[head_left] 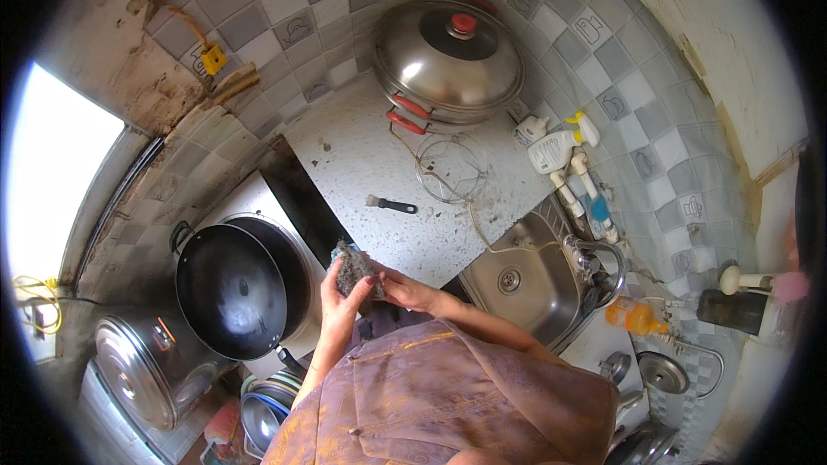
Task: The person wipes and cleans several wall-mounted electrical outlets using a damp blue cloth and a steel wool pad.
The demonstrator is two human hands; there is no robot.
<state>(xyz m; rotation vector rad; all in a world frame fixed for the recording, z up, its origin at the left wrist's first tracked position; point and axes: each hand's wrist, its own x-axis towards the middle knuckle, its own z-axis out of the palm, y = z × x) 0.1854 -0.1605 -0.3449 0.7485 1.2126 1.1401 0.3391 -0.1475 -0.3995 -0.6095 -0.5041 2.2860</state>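
A grey, fibrous wad (355, 269), which looks like steel wool, is held in front of my body, with a bluish bit at its upper edge. My left hand (341, 297) grips it from the left, thumb across its near face. From the right, my right hand (408, 289) holds the same wad, its fingertips partly hidden behind it. Left of my hands, a black wok (232, 290) leans tilted over the gas stove (303, 329). Beyond the hands, a short brush with a black handle (391, 205) lies on the speckled countertop (336, 161).
A steel sink (536, 284) with a faucet (610, 271) lies right. A large lidded pan (452, 64) stands at the back, near a wire ring rack (451, 168). Spray bottle (561, 147) and pipes line the right wall. Stacked bowls (265, 413) and a steel pot (148, 368) sit lower left.
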